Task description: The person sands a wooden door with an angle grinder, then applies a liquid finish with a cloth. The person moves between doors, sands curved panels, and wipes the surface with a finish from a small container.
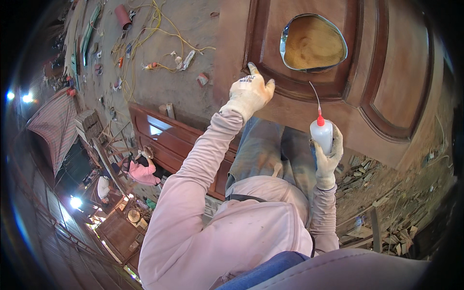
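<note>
A wooden door (360, 128) with raised mouldings lies flat in front of me. My left hand (250, 94), in a pale work glove, reaches to a corner of the moulding with its index finger stretched out and its thumb apart. The dirty fingertip is at the groove there; contact is hard to make out. In my gloved right hand (329, 162) is a white squeeze bottle (321, 134), held upright near the door's close edge. Its red cap (320, 119) carries a thin, clear, bent tube. A shiny metal bowl (283, 47) of fine tan powder, like sawdust, rests on the door.
Another reddish-brown door (181, 140) lies to my left. Yellow cords (145, 41) and a reddish cylinder (123, 17) are on the floor at the upper left. A person in pink (142, 171) works farther left. Wood scraps (362, 169) lie on the right.
</note>
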`<state>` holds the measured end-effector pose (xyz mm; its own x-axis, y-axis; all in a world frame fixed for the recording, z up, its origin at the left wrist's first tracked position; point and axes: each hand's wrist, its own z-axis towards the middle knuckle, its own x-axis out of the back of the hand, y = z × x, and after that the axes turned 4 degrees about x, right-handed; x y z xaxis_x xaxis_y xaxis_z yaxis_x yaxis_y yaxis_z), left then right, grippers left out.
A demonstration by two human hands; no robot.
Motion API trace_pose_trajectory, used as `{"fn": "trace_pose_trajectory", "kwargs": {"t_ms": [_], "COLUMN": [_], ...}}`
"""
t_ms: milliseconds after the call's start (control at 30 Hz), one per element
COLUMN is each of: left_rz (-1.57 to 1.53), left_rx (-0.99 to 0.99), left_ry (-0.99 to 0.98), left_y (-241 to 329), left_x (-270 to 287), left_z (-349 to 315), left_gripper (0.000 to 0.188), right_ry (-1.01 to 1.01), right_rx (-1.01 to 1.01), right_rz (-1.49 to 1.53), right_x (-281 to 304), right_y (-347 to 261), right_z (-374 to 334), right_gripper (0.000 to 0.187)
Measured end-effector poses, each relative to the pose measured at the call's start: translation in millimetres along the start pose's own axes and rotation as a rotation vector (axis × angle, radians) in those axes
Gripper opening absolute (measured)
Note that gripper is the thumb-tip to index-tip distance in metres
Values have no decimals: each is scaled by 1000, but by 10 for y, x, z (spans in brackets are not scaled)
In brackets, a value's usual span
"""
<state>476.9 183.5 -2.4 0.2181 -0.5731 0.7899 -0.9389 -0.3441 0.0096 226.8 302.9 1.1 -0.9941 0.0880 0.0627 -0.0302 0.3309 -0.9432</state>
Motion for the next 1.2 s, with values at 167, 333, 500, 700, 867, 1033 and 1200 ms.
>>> {"fn": "trace_pose_trajectory", "kwargs": {"t_ms": [167, 333, 500, 700, 867, 1033, 1200], "left_rz": [-707, -1546, -1084, -1364, -1963, -1634, -1544], "left_rx": [67, 361, 315, 387, 514, 475, 381], "left_ry": [-363, -605, -54, -286, -325, -294, -302], "left_y": [69, 439, 452, 393, 373, 480, 417], "left_x": [-113, -52, -250, -48, -12, 40, -69], "left_z": [97, -128, -116, 78, -69, -111, 34], "left_gripper": [76, 66, 64, 53, 53, 51, 47], "right_ry": [-40, -62, -78, -84, -123, -130, -138], "right_rx": [55, 120, 182, 71, 117, 113, 161], "right_rz": [-120, -99, -118, -55, -87, -48, -85], "right_x": [-10, -37, -24, -13, -69, -125, -97], "right_y": [-29, -75, -128, -179, -180, -215, -236], "right_z": [-7, 31, 92, 120, 133, 153, 212], "right_gripper": [66, 68, 67, 67, 67, 66, 66]}}
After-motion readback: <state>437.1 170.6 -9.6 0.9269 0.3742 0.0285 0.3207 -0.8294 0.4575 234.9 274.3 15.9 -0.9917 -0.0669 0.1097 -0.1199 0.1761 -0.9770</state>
